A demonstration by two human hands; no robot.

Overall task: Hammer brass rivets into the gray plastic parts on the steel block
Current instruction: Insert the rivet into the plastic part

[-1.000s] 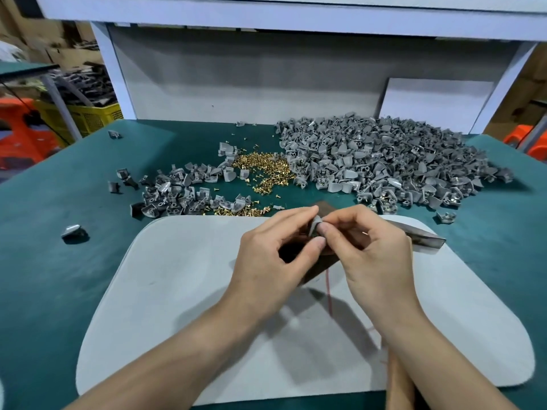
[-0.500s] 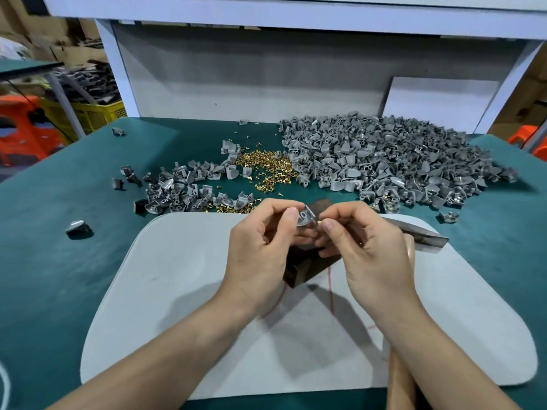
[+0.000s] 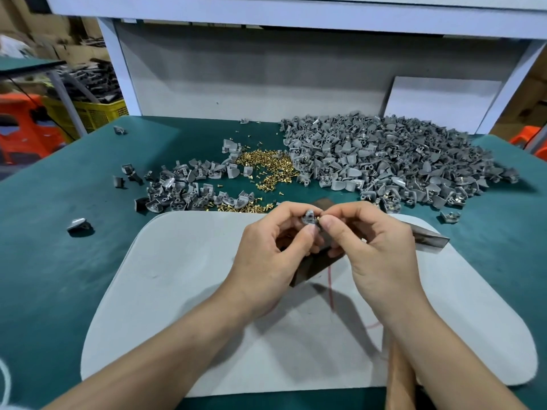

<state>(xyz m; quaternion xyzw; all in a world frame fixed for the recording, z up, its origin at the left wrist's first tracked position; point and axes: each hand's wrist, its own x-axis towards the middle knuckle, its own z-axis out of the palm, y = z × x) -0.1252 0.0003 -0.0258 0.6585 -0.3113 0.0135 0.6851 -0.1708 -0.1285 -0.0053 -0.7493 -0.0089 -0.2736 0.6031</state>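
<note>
My left hand (image 3: 272, 250) pinches a small gray plastic part (image 3: 309, 217) between thumb and fingers, held above the dark steel block (image 3: 310, 269). My right hand (image 3: 373, 247) pinches a brass rivet (image 3: 318, 218) at the part's right side. The block lies on the pale gray mat (image 3: 183, 291), mostly hidden under both hands. The hammer's steel head (image 3: 430, 238) pokes out to the right of my right hand, and its wooden handle (image 3: 399, 377) runs down under my right forearm. Loose brass rivets (image 3: 266, 168) lie in a heap behind the mat.
A large heap of gray plastic parts (image 3: 390, 161) covers the back right of the green table (image 3: 44, 261). A smaller heap (image 3: 189, 190) lies at the back left, with stray parts (image 3: 77, 224) further left. A white panel (image 3: 441, 102) leans on the back wall.
Both hands have lifted a little from the block and stayed together. The part has turned in my left fingers, and my right fingers now hold a rivet against it.
</note>
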